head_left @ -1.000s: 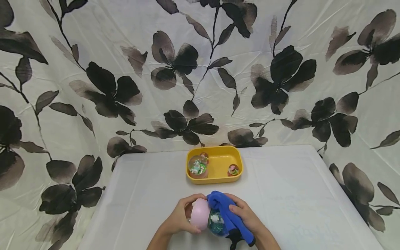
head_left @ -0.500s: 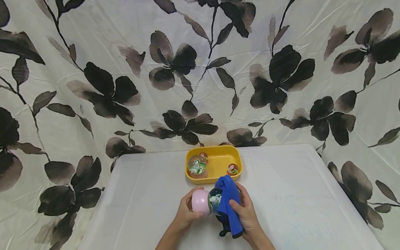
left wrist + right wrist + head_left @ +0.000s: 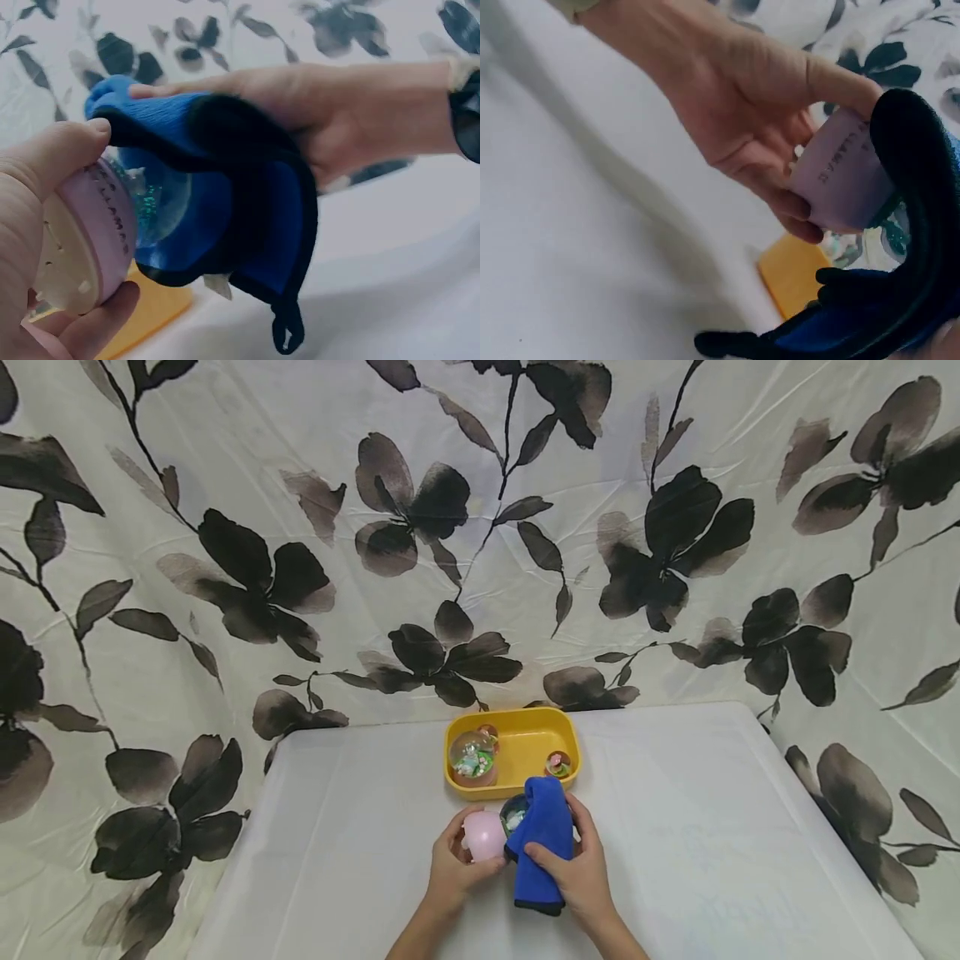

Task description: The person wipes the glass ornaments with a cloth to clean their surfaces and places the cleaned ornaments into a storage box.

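A snow globe with a pink base [image 3: 483, 837] is held on its side above the table, just in front of the yellow tray. My left hand [image 3: 452, 870] grips the base between thumb and fingers. Dark lettering runs along the base [image 3: 105, 217] in the left wrist view. My right hand [image 3: 587, 870] holds a blue cloth [image 3: 546, 835] with black edging round the glass dome [image 3: 513, 812]. Most of the dome is hidden under the cloth; green glitter shows inside it in the left wrist view. A black loop [image 3: 286, 330] hangs from the cloth's corner.
The yellow tray [image 3: 528, 750] stands at the back of the white-covered table [image 3: 690, 827]. It holds a larger snow globe [image 3: 472, 760] at its left, a small one [image 3: 489, 733] behind that, and another small globe [image 3: 558, 764] at its right. A floral sheet [image 3: 555, 585] hangs behind.
Both hands have moved up toward the tray with the snow globe. The cloth has shifted over the dome and now covers more of it, its lower end hanging straighter.
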A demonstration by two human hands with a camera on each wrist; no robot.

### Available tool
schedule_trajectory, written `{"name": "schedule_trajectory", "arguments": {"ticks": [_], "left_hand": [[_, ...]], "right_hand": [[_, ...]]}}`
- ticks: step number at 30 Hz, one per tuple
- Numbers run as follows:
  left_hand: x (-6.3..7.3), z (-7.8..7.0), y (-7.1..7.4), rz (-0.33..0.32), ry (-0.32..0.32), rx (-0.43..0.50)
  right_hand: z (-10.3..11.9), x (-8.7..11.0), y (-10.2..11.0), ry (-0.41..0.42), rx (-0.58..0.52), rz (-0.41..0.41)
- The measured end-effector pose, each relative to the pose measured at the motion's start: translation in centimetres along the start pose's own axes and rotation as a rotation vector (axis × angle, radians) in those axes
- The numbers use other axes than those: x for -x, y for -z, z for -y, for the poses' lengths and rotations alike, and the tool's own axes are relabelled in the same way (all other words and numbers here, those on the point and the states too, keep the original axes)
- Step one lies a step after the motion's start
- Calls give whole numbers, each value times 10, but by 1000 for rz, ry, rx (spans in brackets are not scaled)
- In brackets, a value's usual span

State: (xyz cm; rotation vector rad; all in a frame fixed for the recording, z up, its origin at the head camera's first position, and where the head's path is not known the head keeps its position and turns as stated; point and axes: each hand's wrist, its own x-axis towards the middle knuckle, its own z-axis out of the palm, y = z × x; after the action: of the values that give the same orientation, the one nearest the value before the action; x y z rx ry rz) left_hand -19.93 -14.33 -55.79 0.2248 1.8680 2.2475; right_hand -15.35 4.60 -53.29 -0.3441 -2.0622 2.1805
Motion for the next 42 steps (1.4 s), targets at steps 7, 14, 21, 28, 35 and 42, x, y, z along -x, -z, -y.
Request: {"name": "schedule_trajectory", "arguments": {"ticks": [7, 14, 21, 28, 35, 42], "left_hand": [[5, 5, -1, 35, -105, -106], [-4, -12, 18, 143, -150, -414], [-16, -32, 40, 311, -119, -540], [-22, -38, 55, 449, 9, -498], [-25, -32, 67, 574, 95, -220], [-24, -16, 74, 612, 0, -20]], "right_hand": [[-6, 3, -3, -14, 143, -49], [-6, 2, -3, 39, 283, 21], [-5, 2, -3, 7, 356, 167], [-3, 2, 0, -12, 358, 320], [1, -2, 5, -16, 294, 479], [15, -2, 6, -86, 158, 576]]}}
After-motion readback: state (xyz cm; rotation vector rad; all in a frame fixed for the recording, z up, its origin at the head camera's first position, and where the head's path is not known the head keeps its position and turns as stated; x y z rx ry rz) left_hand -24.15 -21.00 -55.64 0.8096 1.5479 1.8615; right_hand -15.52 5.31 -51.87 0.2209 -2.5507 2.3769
